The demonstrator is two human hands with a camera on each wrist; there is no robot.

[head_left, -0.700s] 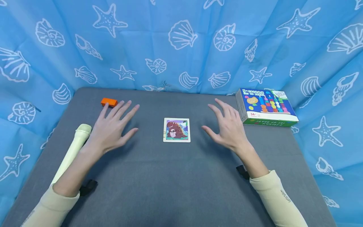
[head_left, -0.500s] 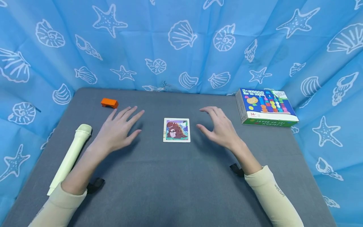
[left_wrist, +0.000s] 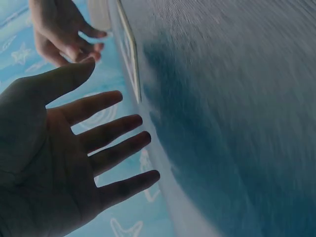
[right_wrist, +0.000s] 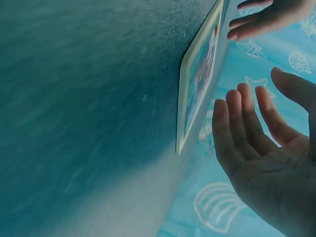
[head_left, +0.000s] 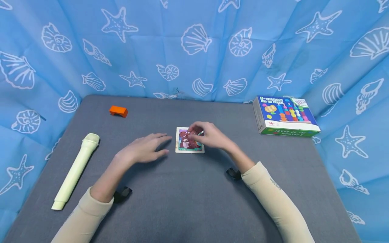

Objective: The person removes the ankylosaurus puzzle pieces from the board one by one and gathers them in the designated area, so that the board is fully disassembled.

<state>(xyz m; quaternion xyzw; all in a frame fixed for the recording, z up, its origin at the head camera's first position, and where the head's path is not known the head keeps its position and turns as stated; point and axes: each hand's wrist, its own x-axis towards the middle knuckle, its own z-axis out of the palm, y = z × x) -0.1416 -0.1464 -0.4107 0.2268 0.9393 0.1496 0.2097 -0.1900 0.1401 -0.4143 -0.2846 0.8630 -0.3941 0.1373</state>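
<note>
A small square picture puzzle (head_left: 183, 146) lies flat on the grey table, showing a brown dinosaur inside a pale frame. Above its right part hovers my right hand (head_left: 210, 135), hiding some of the picture. In the right wrist view, the right hand's fingers (right_wrist: 249, 123) are loosely bent and hold nothing, apart from the puzzle (right_wrist: 202, 74). Just left of the frame is my left hand (head_left: 145, 148), also holding nothing. Its fingers (left_wrist: 113, 148) are straight and spread in the left wrist view, with the puzzle's edge (left_wrist: 133, 49) beyond them.
An orange arch-shaped block (head_left: 118, 111) sits at the back left. Along the left side lies a pale green toy microphone (head_left: 76, 172). A colourful bead-game box (head_left: 285, 116) stands at the back right. Blue shell-patterned curtain (head_left: 194, 50) hangs behind the grey table (head_left: 188, 202).
Both hands have moved inward: the left one rightward to the puzzle's side, the right one leftward over the puzzle. The puzzle stays in place.
</note>
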